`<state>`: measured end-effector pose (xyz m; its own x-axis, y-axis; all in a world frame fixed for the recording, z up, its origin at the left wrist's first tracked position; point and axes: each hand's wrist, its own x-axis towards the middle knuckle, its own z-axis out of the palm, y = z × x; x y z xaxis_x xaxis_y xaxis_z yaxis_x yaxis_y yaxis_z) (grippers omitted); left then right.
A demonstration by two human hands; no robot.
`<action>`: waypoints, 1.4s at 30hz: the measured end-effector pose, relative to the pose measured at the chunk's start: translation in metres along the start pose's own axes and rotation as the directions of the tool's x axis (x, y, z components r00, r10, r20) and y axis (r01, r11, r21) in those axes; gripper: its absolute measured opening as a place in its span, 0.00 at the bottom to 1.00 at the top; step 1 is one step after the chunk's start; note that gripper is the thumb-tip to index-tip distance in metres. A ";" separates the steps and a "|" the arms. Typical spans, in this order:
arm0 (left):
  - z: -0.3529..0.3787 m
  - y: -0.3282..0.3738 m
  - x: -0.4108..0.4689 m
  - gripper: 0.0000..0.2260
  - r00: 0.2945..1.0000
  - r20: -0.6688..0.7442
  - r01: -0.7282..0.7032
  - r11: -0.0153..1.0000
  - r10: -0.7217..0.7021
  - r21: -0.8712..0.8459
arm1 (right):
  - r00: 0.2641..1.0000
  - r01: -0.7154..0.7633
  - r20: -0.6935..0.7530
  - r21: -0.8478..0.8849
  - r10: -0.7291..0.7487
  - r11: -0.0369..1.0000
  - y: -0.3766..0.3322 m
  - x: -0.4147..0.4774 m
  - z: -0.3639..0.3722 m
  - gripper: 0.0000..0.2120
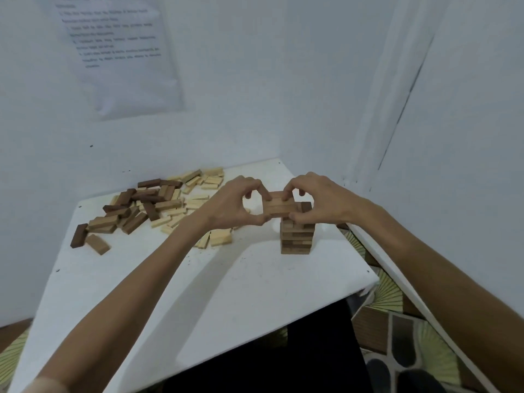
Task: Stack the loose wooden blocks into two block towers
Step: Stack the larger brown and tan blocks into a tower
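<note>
Atop the tower (296, 236), near the far right corner of the table (226, 293), left hand (235, 205) and right hand (320, 202) pinched a row of blocks (279, 208) by its ends: light, stiff, smooth wood, likely to splay unless squeezed inward.

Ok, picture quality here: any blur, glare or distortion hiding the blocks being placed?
Head view: wide-angle bending bows the table edges; head view: dim, bluish, even light, soft forearm shadows, no glare; head view: the wall sheet has unreadably blurred print, while the held blocks and tower are soft yet legible.

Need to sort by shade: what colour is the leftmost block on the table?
The leftmost block is dark brown; head view.
</note>
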<state>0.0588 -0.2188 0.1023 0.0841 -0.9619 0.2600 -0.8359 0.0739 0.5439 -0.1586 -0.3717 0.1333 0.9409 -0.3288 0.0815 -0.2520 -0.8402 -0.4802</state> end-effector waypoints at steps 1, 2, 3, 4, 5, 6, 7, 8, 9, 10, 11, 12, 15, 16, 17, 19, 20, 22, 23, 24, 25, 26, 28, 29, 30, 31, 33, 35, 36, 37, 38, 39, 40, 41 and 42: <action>0.004 0.003 0.004 0.19 1.000 0.000 -0.001 1.000 0.001 0.000 | 1.000 -0.017 0.003 0.004 0.017 1.000 0.004 -0.004 -0.003 0.18; 0.007 0.006 0.007 0.19 1.000 0.000 -0.005 1.000 0.005 0.000 | 1.000 -0.028 0.003 0.006 0.028 1.000 0.007 -0.007 -0.005 0.18; 0.010 0.009 0.010 0.19 1.000 0.002 -0.010 1.000 0.010 0.003 | 0.999 -0.037 0.002 0.005 0.037 0.999 0.010 -0.010 -0.007 0.19; 0.012 0.011 0.013 0.20 1.000 0.007 -0.012 1.000 0.012 0.006 | 0.999 -0.044 0.000 0.003 0.044 0.999 0.012 -0.013 -0.009 0.19; 0.014 0.014 0.016 0.20 1.000 0.016 -0.010 1.000 0.009 0.010 | 0.999 -0.053 -0.002 0.002 0.053 0.999 0.015 -0.016 -0.010 0.19; 0.016 0.015 0.018 0.20 1.000 0.025 -0.005 1.000 0.005 0.014 | 0.998 -0.061 -0.003 0.005 0.061 0.998 0.016 -0.019 -0.011 0.19; 0.018 0.016 0.021 0.20 0.999 0.035 -0.001 1.000 0.000 0.020 | 0.998 -0.065 -0.005 0.010 0.065 0.998 0.017 -0.021 -0.012 0.19; 0.019 0.017 0.022 0.20 0.999 0.045 0.004 1.000 -0.005 0.023 | 0.998 -0.066 -0.005 0.012 0.066 0.998 0.019 -0.023 -0.012 0.19; 0.021 0.017 0.022 0.20 0.998 0.054 0.008 1.000 -0.009 0.021 | 0.998 -0.065 -0.005 0.009 0.065 0.998 0.020 -0.024 -0.012 0.19; 0.022 0.017 0.023 0.20 0.998 0.061 0.010 1.000 -0.011 0.017 | 0.998 -0.063 -0.006 0.003 0.063 0.998 0.020 -0.026 -0.012 0.19; 0.024 0.016 0.023 0.19 0.998 0.067 0.012 1.000 -0.013 0.011 | 0.998 -0.060 -0.006 -0.003 0.060 0.998 0.020 -0.026 -0.011 0.19; 0.025 0.015 0.023 0.19 0.997 0.072 0.015 1.000 -0.015 0.006 | 0.998 -0.059 -0.006 -0.007 0.059 0.998 0.020 -0.027 -0.011 0.19; 0.027 0.013 0.024 0.18 0.996 0.083 0.019 1.000 -0.019 0.000 | 0.998 -0.065 -0.001 -0.003 0.065 0.998 0.021 -0.029 -0.010 0.19; 0.028 0.013 0.024 0.18 0.996 0.088 0.018 1.000 -0.018 0.005 | 0.998 -0.067 0.000 -0.001 0.067 0.998 0.021 -0.030 -0.009 0.19; 0.028 0.013 0.025 0.18 0.996 0.092 0.015 1.000 -0.016 0.010 | 0.998 -0.069 -0.001 -0.001 0.069 0.998 0.022 -0.030 -0.009 0.19; 0.029 0.013 0.026 0.18 0.995 0.099 0.013 1.000 -0.014 0.013 | 0.997 -0.075 -0.001 -0.005 0.075 0.997 0.023 -0.031 -0.008 0.19; 0.029 0.014 0.026 0.19 0.995 0.100 0.011 1.000 -0.012 0.014 | 0.997 -0.076 -0.002 -0.004 0.076 0.997 0.023 -0.031 -0.008 0.19; 0.030 0.013 0.026 0.19 0.995 0.102 0.008 1.000 -0.009 0.017 | 0.997 -0.079 -0.004 0.000 0.079 0.997 0.024 -0.032 -0.007 0.19; 0.030 0.013 0.026 0.19 0.995 0.102 0.007 1.000 -0.009 0.018 | 0.997 -0.079 -0.007 -0.001 0.079 0.997 0.025 -0.032 -0.006 0.19; 0.030 0.012 0.026 0.19 0.995 0.101 0.007 1.000 -0.009 0.021 | 0.997 -0.079 -0.010 -0.004 0.079 0.997 0.025 -0.032 -0.006 0.19; 0.029 0.012 0.026 0.19 0.995 0.100 0.008 1.000 -0.010 0.024 | 0.997 -0.078 -0.011 -0.005 0.078 0.997 0.024 -0.031 -0.006 0.19; 0.029 0.012 0.026 0.19 0.995 0.100 0.008 1.000 -0.011 0.027 | 0.997 -0.074 -0.011 -0.006 0.074 0.997 0.024 -0.031 -0.005 0.19; 0.029 0.011 0.026 0.20 0.995 0.099 0.007 0.999 -0.010 0.032 | 0.998 -0.065 -0.009 -0.007 0.065 0.998 0.025 -0.030 -0.005 0.19; 0.029 0.011 0.026 0.20 0.995 0.099 0.005 0.999 -0.008 0.031 | 0.998 -0.064 -0.007 -0.006 0.064 0.998 0.025 -0.030 -0.005 0.19; 0.029 0.011 0.026 0.20 0.995 0.098 0.003 1.000 -0.006 0.031 | 0.998 -0.065 -0.006 -0.004 0.064 0.998 0.025 -0.030 -0.005 0.18; 0.029 0.011 0.026 0.20 0.995 0.097 0.001 0.999 -0.004 0.032 | 0.998 -0.063 -0.006 -0.003 0.063 0.998 0.025 -0.030 -0.005 0.18; 0.029 0.010 0.026 0.20 0.995 0.098 0.000 0.999 -0.003 0.032 | 0.998 -0.060 -0.006 -0.005 0.060 0.998 0.026 -0.030 -0.005 0.18; 0.029 0.010 0.026 0.19 0.995 0.098 -0.003 1.000 0.001 0.025 | 0.998 -0.056 -0.011 -0.007 0.056 0.998 0.027 -0.029 -0.004 0.18; 0.030 0.009 0.026 0.19 0.995 0.098 -0.006 1.000 0.003 0.024 | 0.998 -0.056 -0.015 -0.005 0.056 0.998 0.028 -0.029 -0.003 0.18; 0.030 0.009 0.025 0.19 0.995 0.096 -0.008 1.000 0.006 0.024 | 0.998 -0.053 -0.018 -0.005 0.053 0.999 0.028 -0.029 -0.002 0.18; 0.030 0.009 0.025 0.19 0.996 0.093 -0.008 1.000 0.006 0.025 | 0.999 -0.050 -0.019 -0.007 0.050 0.999 0.029 -0.029 -0.002 0.18; 0.029 0.009 0.025 0.19 0.996 0.092 -0.008 1.000 0.006 0.025 | 0.999 -0.048 -0.019 -0.009 0.048 0.999 0.030 -0.028 -0.001 0.18; 0.029 0.009 0.025 0.19 0.996 0.091 -0.008 1.000 0.006 0.024 | 0.999 -0.049 -0.020 -0.009 0.049 0.999 0.030 -0.028 -0.001 0.18; 0.029 0.009 0.025 0.19 0.996 0.091 -0.010 1.000 0.008 0.023 | 0.999 -0.049 -0.019 -0.009 0.049 0.999 0.031 -0.028 -0.002 0.18; 0.029 0.009 0.025 0.19 0.996 0.092 -0.012 1.000 0.009 0.024 | 0.999 -0.049 -0.016 -0.010 0.049 0.999 0.031 -0.028 -0.002 0.18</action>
<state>0.0377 -0.2503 0.0905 0.0262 -0.9813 0.1908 -0.8496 0.0787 0.5216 -0.1927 -0.3895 0.1174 0.9237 -0.3763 0.0725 -0.2998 -0.8274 -0.4750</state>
